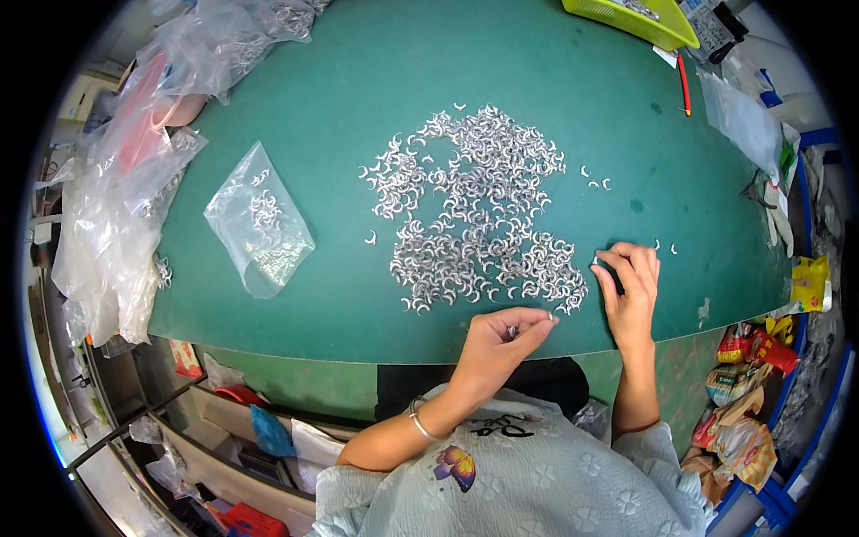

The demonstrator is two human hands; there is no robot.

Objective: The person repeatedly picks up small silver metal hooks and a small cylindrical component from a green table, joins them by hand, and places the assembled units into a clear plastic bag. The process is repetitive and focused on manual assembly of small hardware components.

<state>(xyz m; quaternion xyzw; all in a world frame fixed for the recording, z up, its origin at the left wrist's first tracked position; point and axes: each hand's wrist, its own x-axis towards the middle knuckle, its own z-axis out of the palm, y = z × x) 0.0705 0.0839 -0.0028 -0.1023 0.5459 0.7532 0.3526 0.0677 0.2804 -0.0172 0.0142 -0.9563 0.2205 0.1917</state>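
Note:
A wide spread of small silver curved metal pieces (474,210) lies on the green table (358,89). My left hand (501,340) sits at the table's near edge, fingers curled around several of the pieces, with one at its fingertips. My right hand (629,286) rests on the table at the pile's right edge, pinching one small piece between thumb and forefinger. A few stray pieces (595,179) lie to the right of the pile. A silver bangle (419,421) circles my left wrist.
A small clear bag (259,224) with several pieces lies left of the pile. Larger plastic bags (125,197) heap along the left edge. A yellow-green tray (631,20) and a red pen (684,85) sit at the far right. Snack packets (747,394) lie lower right.

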